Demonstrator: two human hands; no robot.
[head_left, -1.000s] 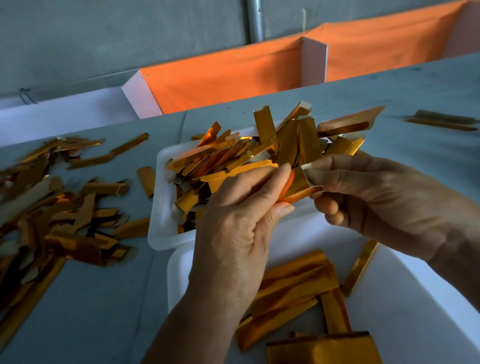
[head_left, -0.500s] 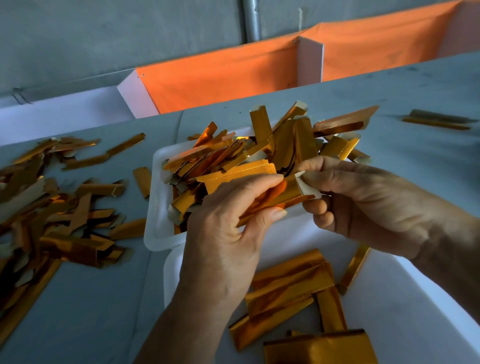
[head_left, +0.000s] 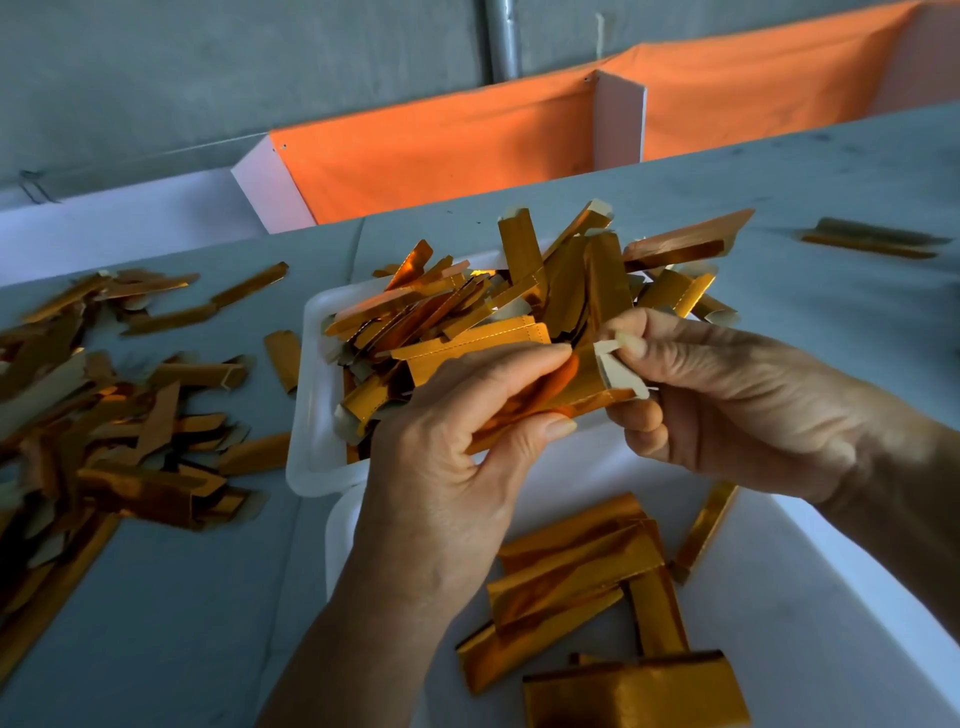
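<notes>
Both hands hold one gold foil card piece (head_left: 587, 387) above the near edge of a white tray (head_left: 311, 415). My left hand (head_left: 457, 467) grips its left part between thumb and curled fingers. My right hand (head_left: 737, 405) pinches the pale end flap at its right end. The tray is heaped with several flat gold foil pieces (head_left: 498, 312). Directly below my hands sits a second white tray (head_left: 810, 623) holding several folded gold pieces (head_left: 576, 566).
A loose pile of gold foil pieces (head_left: 104, 415) spreads over the grey table on the left. A couple of strips (head_left: 872, 239) lie at the far right. Beyond the table's far edge hang orange cloth bins (head_left: 441, 156) with white dividers.
The gold piece has turned in my hands; my right fingers now pinch its pale end flap, which stands out more. Both hands stay above the tray's near edge.
</notes>
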